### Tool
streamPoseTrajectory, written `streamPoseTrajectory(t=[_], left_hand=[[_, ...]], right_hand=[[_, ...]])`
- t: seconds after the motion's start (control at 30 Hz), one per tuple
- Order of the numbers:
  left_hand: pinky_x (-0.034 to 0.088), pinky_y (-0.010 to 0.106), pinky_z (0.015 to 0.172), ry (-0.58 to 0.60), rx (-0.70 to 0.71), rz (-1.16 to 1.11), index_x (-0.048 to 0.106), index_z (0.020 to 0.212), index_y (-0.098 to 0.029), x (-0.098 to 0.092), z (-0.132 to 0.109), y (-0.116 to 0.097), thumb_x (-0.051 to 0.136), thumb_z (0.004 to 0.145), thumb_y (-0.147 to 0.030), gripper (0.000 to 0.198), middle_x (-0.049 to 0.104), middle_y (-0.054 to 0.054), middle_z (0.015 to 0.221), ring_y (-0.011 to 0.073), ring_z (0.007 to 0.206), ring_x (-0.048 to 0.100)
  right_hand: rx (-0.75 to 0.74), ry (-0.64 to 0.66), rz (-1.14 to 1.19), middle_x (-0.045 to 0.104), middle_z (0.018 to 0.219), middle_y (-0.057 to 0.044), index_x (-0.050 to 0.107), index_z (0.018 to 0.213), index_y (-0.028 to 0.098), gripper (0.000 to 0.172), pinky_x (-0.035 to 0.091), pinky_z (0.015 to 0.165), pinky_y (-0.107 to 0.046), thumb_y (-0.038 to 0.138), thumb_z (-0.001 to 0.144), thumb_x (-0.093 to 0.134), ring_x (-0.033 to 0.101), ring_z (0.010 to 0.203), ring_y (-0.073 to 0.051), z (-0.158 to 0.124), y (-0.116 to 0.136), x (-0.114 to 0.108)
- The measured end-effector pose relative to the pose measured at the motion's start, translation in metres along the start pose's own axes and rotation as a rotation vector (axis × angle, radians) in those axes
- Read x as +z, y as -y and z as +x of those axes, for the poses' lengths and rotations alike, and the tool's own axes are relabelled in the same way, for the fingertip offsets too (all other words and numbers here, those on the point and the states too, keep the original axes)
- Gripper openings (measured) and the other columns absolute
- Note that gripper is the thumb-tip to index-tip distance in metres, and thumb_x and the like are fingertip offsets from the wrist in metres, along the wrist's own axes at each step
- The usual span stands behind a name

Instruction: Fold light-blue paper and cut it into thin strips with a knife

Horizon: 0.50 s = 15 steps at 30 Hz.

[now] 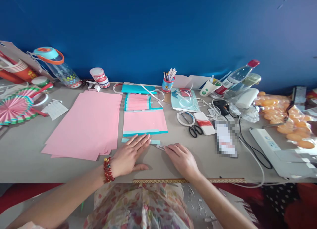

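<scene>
My left hand point(130, 156) lies flat with its fingers stretched out, its fingertips on a narrow light-blue paper strip point(155, 142). Closed around a small white utility knife point(160, 147) is my right hand point(182, 160), resting on the table just right of the strip. Whether a blade sticks out cannot be made out. Just beyond the strip is a pink paper sheet point(146, 120) with blue edges. Behind that sit pleated pink paper point(138, 101) and a folded turquoise piece point(137, 88). A stack of pink paper point(84, 123) spreads to the left.
Black-handled scissors point(195, 131), a white tape roll point(185, 118) and a pen cup point(168, 85) stand or lie beyond my right hand. Bottles point(235, 78), cables and a power strip point(268, 141) are at right. Paper fans point(16, 107) and a water bottle point(61, 69) are at left.
</scene>
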<state>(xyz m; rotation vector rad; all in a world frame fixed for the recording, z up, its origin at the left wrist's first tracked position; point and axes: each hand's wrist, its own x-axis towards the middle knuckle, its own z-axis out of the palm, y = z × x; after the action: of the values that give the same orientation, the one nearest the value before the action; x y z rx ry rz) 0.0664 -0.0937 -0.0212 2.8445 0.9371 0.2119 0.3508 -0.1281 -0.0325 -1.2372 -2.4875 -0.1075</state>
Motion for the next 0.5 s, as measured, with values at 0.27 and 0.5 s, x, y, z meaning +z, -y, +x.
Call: streamPoseTrajectory(t=[0.27,0.5], left_hand=[[0.015,0.046,0.123,0.003,0.010,0.003,0.006,0.158,-0.016,-0.003,-0.001,0.000,0.033,0.091,-0.074,0.093,0.018,0.012,0.163,0.0268,0.150,0.019],[0.012,0.048,0.123,0.006,0.021,0.004,0.006,0.158,-0.017,-0.008,-0.012,0.011,0.033,0.091,-0.073,0.092,0.021,0.013,0.162,0.0274,0.148,0.025]], right_hand=[[0.015,0.017,-0.003,0.070,0.101,-0.008,0.067,0.114,0.017,0.025,0.050,0.078,-0.035,0.014,0.098,0.048,0.059,0.089,-0.021,0.004,0.005,-0.001],[0.023,-0.008,-0.003,0.069,0.099,-0.008,0.068,0.113,0.019,0.025,0.051,0.079,-0.034,0.013,0.097,0.049,0.060,0.088,-0.021,0.004,0.006,-0.002]])
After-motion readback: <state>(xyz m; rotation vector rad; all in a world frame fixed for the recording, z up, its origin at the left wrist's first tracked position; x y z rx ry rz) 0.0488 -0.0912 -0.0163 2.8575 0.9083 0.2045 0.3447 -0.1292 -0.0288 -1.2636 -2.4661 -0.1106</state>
